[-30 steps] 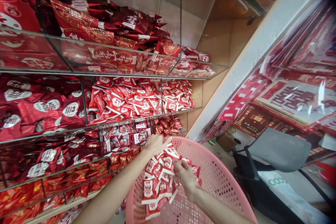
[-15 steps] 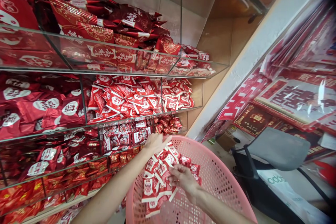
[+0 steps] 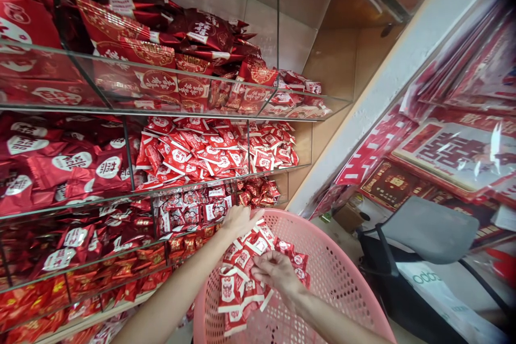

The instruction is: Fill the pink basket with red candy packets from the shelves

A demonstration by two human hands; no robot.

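A pink perforated plastic basket (image 3: 342,263) stands in front of me, with several small red-and-white wrapped packets (image 3: 228,288) in a heap inside. My left hand (image 3: 239,221) is closed over the basket's far left rim, its fingers partly hidden. Over the heap, my right hand (image 3: 278,271) has thumb and fingertips pinched together on a red packet (image 3: 244,259) at the heap's surface. What lies under the curled fingers is hidden.
Glass-fronted shelves (image 3: 181,110) on the left hold red packets in divided compartments. A white post (image 3: 355,129) slants beside them. On the right are a grey-and-black chair (image 3: 431,228), a white bag (image 3: 439,290) and red printed goods (image 3: 455,153).
My right hand has shifted slightly left over the packets, its fingertips drawn closer together. My left hand stays at the rim, and the basket has barely moved.
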